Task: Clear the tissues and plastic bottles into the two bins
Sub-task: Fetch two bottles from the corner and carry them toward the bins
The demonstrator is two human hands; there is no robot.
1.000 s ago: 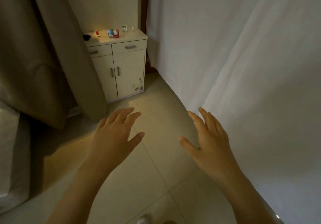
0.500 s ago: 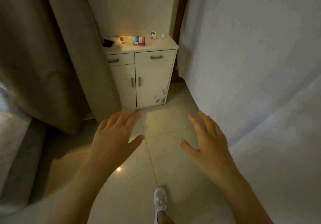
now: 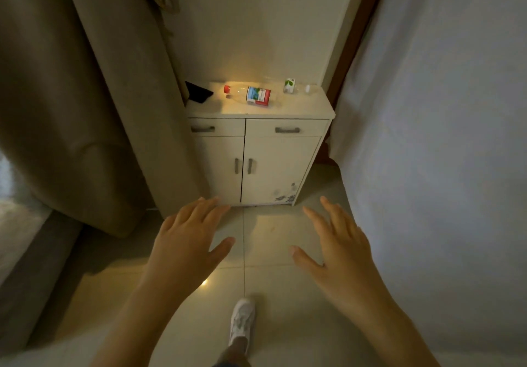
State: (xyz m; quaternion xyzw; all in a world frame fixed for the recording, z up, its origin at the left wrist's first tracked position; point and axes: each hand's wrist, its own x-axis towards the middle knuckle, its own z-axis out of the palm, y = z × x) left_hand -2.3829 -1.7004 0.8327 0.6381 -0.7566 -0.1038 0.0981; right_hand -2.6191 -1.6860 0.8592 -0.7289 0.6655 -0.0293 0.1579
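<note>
With both the left hand [image 3: 188, 241] and the right hand [image 3: 340, 249] held empty with fingers spread, the clear plastic bottle with red cap [image 3: 247, 95], lying on the white cabinet [image 3: 258, 111], is best grasped around its labelled middle.

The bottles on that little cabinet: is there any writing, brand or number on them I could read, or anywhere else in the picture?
No text can be read anywhere.
Red-capped bottle, lying on its side on the cabinet: a blue, white and red label, print too blurred to read.
Small bottle nearer the wall: a white label with a green leaf mark, words too small to read.
Cabinet door: a small flower decal at the lower right corner, no lettering.
</note>
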